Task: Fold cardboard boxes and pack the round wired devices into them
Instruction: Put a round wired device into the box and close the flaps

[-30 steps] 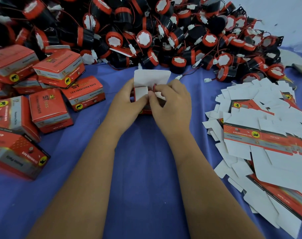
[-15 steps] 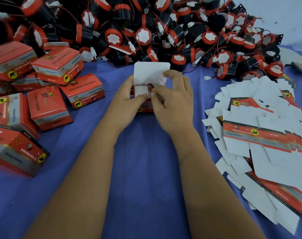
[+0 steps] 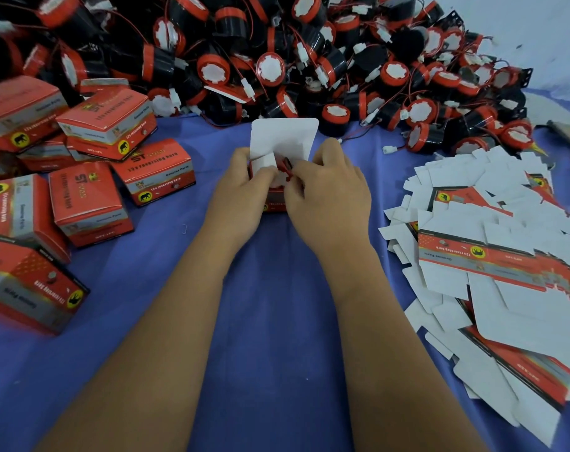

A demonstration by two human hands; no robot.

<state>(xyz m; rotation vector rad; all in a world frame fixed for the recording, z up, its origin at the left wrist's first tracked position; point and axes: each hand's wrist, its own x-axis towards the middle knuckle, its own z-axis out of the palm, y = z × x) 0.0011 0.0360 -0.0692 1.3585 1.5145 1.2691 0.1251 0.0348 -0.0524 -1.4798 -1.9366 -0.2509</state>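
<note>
left hand (image 3: 241, 187) grip — holds box (image 3: 273, 203) | right hand (image 3: 329, 194) grip — pinches box flap

Packing workshop: device heap (image 3: 277, 53), box blanks (image 3: 492, 256).

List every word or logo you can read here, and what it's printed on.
"ST", "12v reversing horn", "Genuine Parts": closed boxes.
Black elephant in a yellow circle: the same boxes.
"12v reversing horn", "Genuine Parts", upside down: flat box blanks.
Smaller print on both: too blurred.
Round devices: no readable text.
</note>
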